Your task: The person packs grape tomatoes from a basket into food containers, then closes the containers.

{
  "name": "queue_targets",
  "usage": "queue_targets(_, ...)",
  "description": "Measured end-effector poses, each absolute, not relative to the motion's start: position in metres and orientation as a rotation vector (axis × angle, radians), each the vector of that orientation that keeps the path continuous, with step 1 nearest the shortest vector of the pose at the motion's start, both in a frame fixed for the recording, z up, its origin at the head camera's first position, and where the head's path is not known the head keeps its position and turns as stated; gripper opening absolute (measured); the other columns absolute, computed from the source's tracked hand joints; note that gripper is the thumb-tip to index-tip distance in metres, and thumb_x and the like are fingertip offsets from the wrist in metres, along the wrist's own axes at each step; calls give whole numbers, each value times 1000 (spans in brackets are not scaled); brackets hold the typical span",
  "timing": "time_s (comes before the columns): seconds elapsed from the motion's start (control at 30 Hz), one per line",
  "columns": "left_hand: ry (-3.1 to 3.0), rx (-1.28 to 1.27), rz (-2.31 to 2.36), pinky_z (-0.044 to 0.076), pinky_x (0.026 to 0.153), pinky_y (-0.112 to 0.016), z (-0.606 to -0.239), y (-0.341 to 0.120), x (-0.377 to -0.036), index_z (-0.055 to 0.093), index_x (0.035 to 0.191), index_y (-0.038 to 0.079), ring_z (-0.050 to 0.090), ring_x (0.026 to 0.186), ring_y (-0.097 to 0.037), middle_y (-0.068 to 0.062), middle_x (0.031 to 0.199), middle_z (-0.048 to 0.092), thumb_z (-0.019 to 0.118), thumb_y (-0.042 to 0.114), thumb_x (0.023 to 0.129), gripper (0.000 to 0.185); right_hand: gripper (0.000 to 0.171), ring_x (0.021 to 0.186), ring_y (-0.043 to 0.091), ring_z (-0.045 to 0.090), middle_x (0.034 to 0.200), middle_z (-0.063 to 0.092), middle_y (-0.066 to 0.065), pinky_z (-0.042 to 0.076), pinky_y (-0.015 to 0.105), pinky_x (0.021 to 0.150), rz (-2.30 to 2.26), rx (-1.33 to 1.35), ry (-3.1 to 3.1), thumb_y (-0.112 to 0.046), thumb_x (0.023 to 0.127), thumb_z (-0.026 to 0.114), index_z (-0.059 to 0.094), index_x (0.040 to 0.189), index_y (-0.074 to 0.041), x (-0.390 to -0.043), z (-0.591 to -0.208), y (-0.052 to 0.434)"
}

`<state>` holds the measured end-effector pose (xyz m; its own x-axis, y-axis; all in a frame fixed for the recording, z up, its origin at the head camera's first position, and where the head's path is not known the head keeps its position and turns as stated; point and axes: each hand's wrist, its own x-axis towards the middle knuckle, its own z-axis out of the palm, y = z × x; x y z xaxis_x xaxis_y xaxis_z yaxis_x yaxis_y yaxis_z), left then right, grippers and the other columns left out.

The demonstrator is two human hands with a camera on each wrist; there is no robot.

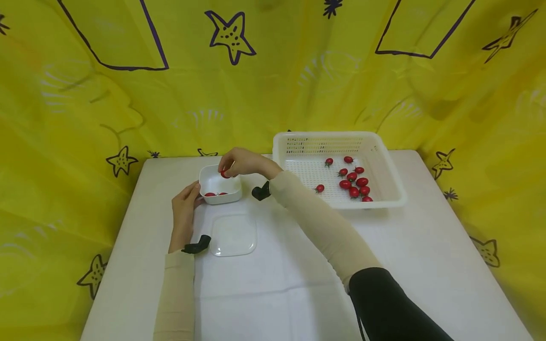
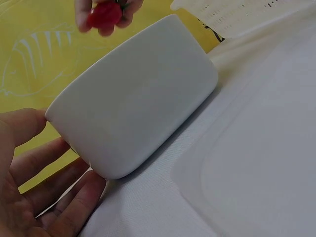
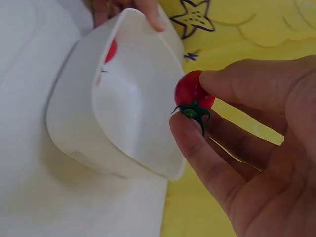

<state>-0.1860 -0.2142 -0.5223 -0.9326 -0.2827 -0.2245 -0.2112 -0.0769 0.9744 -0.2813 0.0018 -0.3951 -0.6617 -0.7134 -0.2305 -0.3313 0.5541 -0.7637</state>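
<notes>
In the right wrist view, my right hand (image 3: 261, 128) pinches a red cherry tomato (image 3: 190, 96) with a green stem between thumb and fingertips. In the head view, that hand (image 1: 245, 162) is over the opening of a small white square container (image 1: 226, 198). My left hand (image 1: 184, 208) grips the container at its left side; the left wrist view shows the thumb at the rim and the fingers (image 2: 74, 197) against the outer wall. Two cherry tomatoes (image 1: 210, 194) show inside the container by its near wall. A translucent square lid (image 1: 233, 235) lies flat in front of it.
A white plastic basket (image 1: 390, 175) stands to the right at the back of the white-covered table (image 1: 273, 303), with several cherry tomatoes (image 1: 362, 182) in it, mostly on its right side. A yellow patterned curtain (image 1: 273, 94) hangs behind and on both sides.
</notes>
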Motion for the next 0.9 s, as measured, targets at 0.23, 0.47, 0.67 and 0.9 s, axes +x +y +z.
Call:
queue_targets(0.23, -2081, 532, -2206, 59, 88, -12, -522, -217, -186, 63, 145, 10, 65, 108, -8, -12, 147, 61, 64, 35, 104, 47, 21, 90, 16, 66, 112, 76, 15, 55, 20, 78, -814, -909, 2365, -5, 96, 68, 74, 115, 0, -276, -413, -32)
queue_targets(0.47, -2012, 526, -2260, 60, 87, -14, -526, -215, -186, 65, 141, 6, 69, 98, -5, -8, 137, 65, 67, 31, 103, 46, 15, 108, 22, 69, 114, 77, 11, 54, 28, 88, -649, -897, 2494, -8, 97, 69, 75, 110, -5, -267, -424, -50)
queue_targets(0.67, -2024, 492, -2252, 60, 88, -14, -528, -215, -186, 65, 141, 6, 70, 97, -5, -11, 139, 64, 67, 32, 103, 46, 13, 98, 19, 65, 111, 75, 10, 54, 25, 81, -631, -871, 2506, -6, 96, 70, 74, 108, -4, -263, -432, -53)
queue_targets(0.9, -2021, 488, -2244, 60, 88, -14, -526, -215, -185, 64, 142, 5, 70, 98, -5, -11, 139, 64, 66, 30, 104, 46, 15, 89, 17, 61, 107, 77, 14, 50, 21, 73, -646, -882, 2478, -2, 92, 69, 77, 105, -1, -265, -441, -54)
